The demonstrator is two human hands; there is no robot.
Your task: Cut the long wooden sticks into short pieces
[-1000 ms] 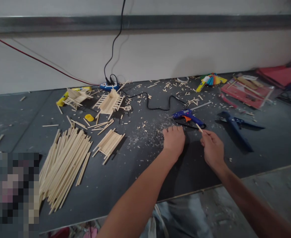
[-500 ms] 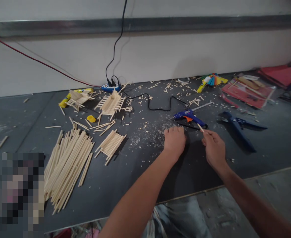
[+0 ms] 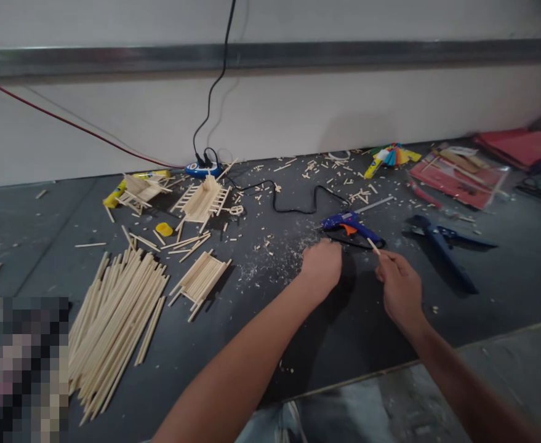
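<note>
Since half a second ago: left hand [image 3: 322, 264] has rolled slightly, its separate knuckles harder to make out; whole bench sits lower in view. Bench items hold their layout.

Short wooden stick [image 3: 374, 247] is pinched in the fingertips of the right hand [image 3: 402, 289], its far end overlapping the handle of the blue glue gun [image 3: 337, 221]; contact between them cannot be judged. Left hand curled, fingers hidden; whether it grips anything, I cannot tell. The hands are apart, the stick between them.

Blue hand tool [image 3: 445, 252] lies right of the right hand, not touching it. Stick-built panel [image 3: 200, 278] and stick pile [image 3: 117, 332] lie well left.

Room: dark tabletop [image 3: 357, 332] runs between the forearms to its front edge, which slants up rightward; right forearm crosses that edge, floor beyond.
</note>
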